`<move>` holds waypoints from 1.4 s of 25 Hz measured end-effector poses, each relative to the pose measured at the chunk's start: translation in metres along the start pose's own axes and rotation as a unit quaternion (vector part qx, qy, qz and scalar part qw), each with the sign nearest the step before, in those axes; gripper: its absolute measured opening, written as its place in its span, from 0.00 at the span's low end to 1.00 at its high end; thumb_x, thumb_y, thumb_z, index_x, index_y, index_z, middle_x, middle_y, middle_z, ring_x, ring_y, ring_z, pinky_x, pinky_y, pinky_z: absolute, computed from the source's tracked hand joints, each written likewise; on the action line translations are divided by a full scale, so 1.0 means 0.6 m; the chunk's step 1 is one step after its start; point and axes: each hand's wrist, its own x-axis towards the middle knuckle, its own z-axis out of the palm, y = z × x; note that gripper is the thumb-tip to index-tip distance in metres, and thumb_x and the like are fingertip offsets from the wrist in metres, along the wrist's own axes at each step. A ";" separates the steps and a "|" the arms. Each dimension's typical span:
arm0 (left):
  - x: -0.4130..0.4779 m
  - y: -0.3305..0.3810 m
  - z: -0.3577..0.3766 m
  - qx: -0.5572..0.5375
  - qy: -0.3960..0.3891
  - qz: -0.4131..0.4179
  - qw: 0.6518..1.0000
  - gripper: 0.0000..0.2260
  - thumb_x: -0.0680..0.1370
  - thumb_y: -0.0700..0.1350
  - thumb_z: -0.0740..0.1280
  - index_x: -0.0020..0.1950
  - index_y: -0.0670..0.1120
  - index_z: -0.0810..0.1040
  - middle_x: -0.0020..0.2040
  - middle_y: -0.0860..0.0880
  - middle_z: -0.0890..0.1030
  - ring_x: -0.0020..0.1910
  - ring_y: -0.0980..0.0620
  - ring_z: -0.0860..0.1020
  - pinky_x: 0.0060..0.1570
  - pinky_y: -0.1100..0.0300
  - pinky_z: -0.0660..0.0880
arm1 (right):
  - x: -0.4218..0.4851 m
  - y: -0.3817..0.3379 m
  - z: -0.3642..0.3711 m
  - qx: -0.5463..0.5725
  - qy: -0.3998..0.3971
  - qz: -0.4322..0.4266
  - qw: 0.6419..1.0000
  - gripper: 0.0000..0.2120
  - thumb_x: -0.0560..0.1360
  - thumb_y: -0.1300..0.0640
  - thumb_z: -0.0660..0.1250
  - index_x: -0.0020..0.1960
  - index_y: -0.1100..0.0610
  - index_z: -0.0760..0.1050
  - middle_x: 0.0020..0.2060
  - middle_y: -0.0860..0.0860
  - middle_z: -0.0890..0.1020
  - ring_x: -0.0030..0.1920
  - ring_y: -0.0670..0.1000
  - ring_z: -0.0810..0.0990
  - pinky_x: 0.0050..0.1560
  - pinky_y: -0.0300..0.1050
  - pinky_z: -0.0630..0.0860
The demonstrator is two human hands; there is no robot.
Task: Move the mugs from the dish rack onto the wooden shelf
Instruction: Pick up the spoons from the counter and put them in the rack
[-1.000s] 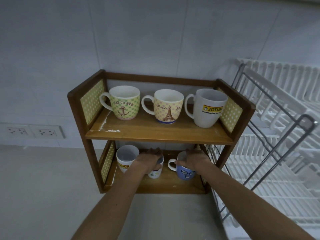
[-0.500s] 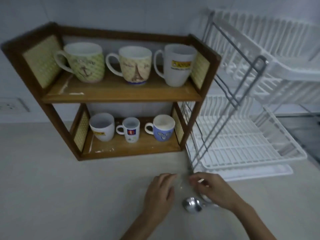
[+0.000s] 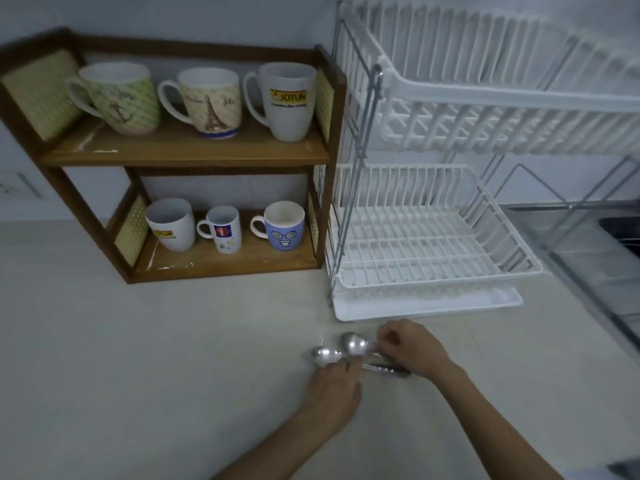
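We see a dark brown wooden shelf [image 3: 187, 155] whose side panels [image 3: 40, 93] are yellow-green with small pale dots. On its upper board stand 3 mugs: a green dotted mug [image 3: 119, 98] with a brown anchor, a cream dotted mug [image 3: 211, 102] with a brown tower and blue base, and a white mug [image 3: 287, 100] with a yellow label. Below, we see a white mug with yellow label [image 3: 171, 225], a small white mug [image 3: 223, 230] with a red and blue square, and a blue mug [image 3: 284, 226] with a spiral-eyed face. The dish rack [image 3: 433, 216] is white with grey metal bars; the table [image 3: 138, 358] is pale beige; the 2 spoons [image 3: 341, 349] are shiny silver.

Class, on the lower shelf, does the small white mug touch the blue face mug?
Apart. The head view shows bare shelf wood between the small white mug and blue face mug.
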 end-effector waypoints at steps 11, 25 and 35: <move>-0.049 0.047 0.016 0.011 0.108 -0.135 0.985 0.08 0.76 0.46 0.67 0.46 0.43 0.81 0.42 0.43 0.79 0.38 0.43 0.79 0.36 0.55 0.77 | 0.013 0.015 -0.004 -0.065 -0.098 -0.155 0.981 0.06 0.68 0.52 0.73 0.40 0.53 0.77 0.46 0.53 0.81 0.49 0.53 0.80 0.46 0.44 0.75; 0.064 0.135 -0.167 -0.360 -0.283 -0.211 0.863 0.05 0.79 0.44 0.65 0.44 0.46 0.74 0.35 0.51 0.74 0.30 0.60 0.76 0.39 0.64 0.79 | 0.044 0.059 -0.262 0.224 -0.105 -0.230 0.941 0.09 0.71 0.52 0.73 0.33 0.50 0.79 0.23 0.41 0.77 0.24 0.38 0.73 0.26 0.30 0.72; 0.343 0.112 -0.197 -0.511 0.035 -0.327 0.794 0.04 0.80 0.35 0.63 0.52 0.42 0.75 0.39 0.47 0.75 0.35 0.55 0.74 0.36 0.67 0.76 | 0.239 0.089 -0.308 0.330 -0.050 -0.090 0.938 0.07 0.72 0.66 0.71 0.49 0.65 0.80 0.31 0.54 0.81 0.28 0.47 0.80 0.29 0.36 0.80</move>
